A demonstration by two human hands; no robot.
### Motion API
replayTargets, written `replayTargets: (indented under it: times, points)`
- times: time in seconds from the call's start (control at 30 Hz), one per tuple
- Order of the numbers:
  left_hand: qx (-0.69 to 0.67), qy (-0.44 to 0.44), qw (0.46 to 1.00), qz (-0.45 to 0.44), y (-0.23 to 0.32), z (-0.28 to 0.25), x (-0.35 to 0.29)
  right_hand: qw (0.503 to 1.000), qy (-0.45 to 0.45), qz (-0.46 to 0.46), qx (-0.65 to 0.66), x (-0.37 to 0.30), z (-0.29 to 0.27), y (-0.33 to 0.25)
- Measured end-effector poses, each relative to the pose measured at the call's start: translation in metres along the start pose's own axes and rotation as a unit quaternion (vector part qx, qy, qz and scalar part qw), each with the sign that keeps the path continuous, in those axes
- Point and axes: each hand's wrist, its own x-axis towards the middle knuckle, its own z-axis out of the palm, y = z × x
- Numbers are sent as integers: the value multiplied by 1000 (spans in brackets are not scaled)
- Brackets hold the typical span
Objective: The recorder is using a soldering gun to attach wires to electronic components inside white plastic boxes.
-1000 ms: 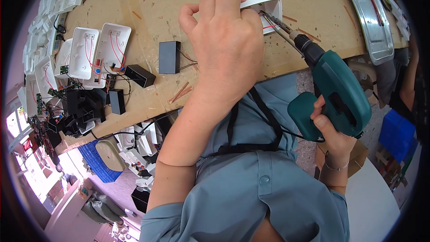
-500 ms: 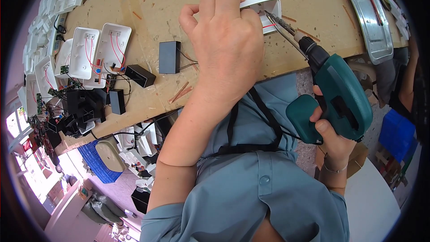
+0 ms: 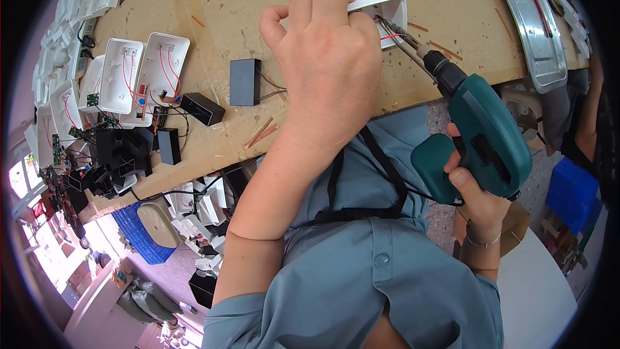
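Observation:
My left hand (image 3: 329, 58) is closed on a white plastic housing (image 3: 387, 0), held tilted above the bench with its open side towards the right. The hand hides much of the housing. A red wire (image 3: 390, 37) shows at its opening. My right hand (image 3: 476, 197) wraps round the handle of a green pistol-shaped soldering gun (image 3: 494, 129). The gun's metal tip and thin feed tube (image 3: 413, 55) reach up and left into the housing. Just left of my left wrist, a black box (image 3: 245, 83) with two dark leads lies on the bench.
On the left of the bench (image 3: 213, 26), several white housings (image 3: 121, 74) with red wires stand beside black boxes (image 3: 201, 109) and small circuit boards. More white housings (image 3: 64, 58) are piled at the far left. A metal tray (image 3: 533, 32) lies at the right; another person's arm (image 3: 589, 116) shows beyond.
The soldering gun and my right hand have shifted slightly up and left, and the tip sits a little deeper in the housing. My left hand has hardly moved.

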Motion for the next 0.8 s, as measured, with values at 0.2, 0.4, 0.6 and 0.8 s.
replayTargets:
  times: [0.2, 0.4, 0.6, 0.8]
  points:
    - [-28, 33, 999, 24, -1, 4, 0, 1000, 4, 13, 21, -1, 1, -2]
    - [1, -1, 1000, -3, 0, -1, 1, 1000, 13, 18, 5, -1, 2, -3]
    - [4, -2, 1000, -5, 0, -1, 0, 1000, 14, 17, 15, -2, 3, -3]
    - [1, -3, 1000, -5, 1, -1, 0, 999, 34, 23, 24, -6, 2, -4]
